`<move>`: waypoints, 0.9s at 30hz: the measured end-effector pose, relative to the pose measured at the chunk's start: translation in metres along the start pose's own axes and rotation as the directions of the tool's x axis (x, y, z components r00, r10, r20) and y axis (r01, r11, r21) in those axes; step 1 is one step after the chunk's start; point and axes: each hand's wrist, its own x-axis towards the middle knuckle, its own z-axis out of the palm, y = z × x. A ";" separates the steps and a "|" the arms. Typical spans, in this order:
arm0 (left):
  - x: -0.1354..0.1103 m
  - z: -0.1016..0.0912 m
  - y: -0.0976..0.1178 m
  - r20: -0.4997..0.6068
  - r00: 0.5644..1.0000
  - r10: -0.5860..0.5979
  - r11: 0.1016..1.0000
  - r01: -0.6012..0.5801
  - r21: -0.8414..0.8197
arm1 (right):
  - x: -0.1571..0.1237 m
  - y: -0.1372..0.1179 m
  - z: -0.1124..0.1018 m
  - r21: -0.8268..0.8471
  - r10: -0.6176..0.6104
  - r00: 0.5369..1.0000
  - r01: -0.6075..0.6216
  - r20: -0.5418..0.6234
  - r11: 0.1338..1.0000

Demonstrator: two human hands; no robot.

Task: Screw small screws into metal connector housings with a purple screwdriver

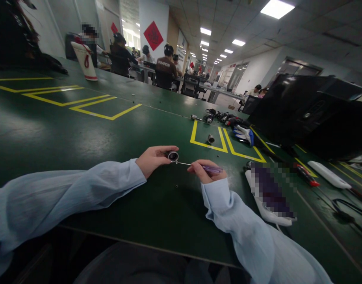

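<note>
Between the thumb and fingers of my left hand (154,159) is a short round metal part (173,156) with a dark hollow opening that faces me. My right hand (208,170) is closed around a thin screwdriver (212,169) with a see-through purple handle. Its slim shaft points left, and the tip comes up to the lower right rim of the metal part. A tiny round piece shows at that tip; whether it touches the rim I cannot tell. Below, on the green table (145,221), lies a small dark ring (177,186).
Another metal cylinder (210,139) stands inside a yellow taped outline. Farther back are dark metal parts with cables (219,116) and a white-blue glove (243,135). To the right lie a blurred-out device (271,193) and a red-black screwdriver (307,175). A tall cup (84,61) stands far left.
</note>
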 end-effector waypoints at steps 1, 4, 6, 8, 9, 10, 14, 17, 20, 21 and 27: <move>-0.001 0.000 0.000 0.003 1.000 0.005 1.000 -0.005 -0.002 | -0.001 0.000 0.000 -0.052 -0.062 0.998 0.062 0.017 0.997; -0.002 0.001 0.000 0.010 0.999 0.041 0.999 -0.041 0.004 | -0.001 0.003 0.001 -0.186 -0.235 0.967 0.250 0.100 0.950; -0.002 0.001 -0.001 0.013 0.998 0.069 0.997 -0.069 0.022 | -0.001 0.007 0.002 -0.243 -0.320 0.936 0.347 0.146 0.906; -0.002 0.000 -0.001 0.009 0.996 0.084 0.995 -0.084 0.046 | -0.001 0.009 0.003 -0.285 -0.382 0.906 0.421 0.183 0.861; -0.002 0.000 -0.001 0.007 0.996 0.085 0.995 -0.085 0.061 | -0.001 0.009 0.004 -0.299 -0.409 0.890 0.453 0.201 0.840; -0.002 0.000 -0.001 0.004 0.996 0.085 0.993 -0.085 0.077 | -0.001 0.009 0.005 -0.306 -0.433 0.874 0.484 0.221 0.820; -0.001 0.001 0.001 -0.006 0.996 0.090 0.987 -0.089 0.134 | -0.001 0.008 0.006 -0.330 -0.465 0.832 0.549 0.301 0.768; -0.001 0.002 0.001 -0.021 0.996 0.089 0.983 -0.084 0.163 | -0.002 0.006 0.006 -0.349 -0.459 0.820 0.564 0.342 0.748; -0.001 0.003 0.001 -0.049 0.995 0.083 0.984 -0.074 0.164 | -0.003 0.005 0.005 -0.343 -0.506 0.786 0.613 0.356 0.712; -0.001 0.003 0.001 -0.055 0.995 0.082 0.985 -0.072 0.159 | -0.003 0.005 0.005 -0.342 -0.524 0.775 0.629 0.355 0.698; -0.003 0.004 0.001 -0.063 0.995 0.081 0.987 -0.071 0.143 | -0.004 0.007 0.009 -0.353 -0.560 0.755 0.655 0.340 0.669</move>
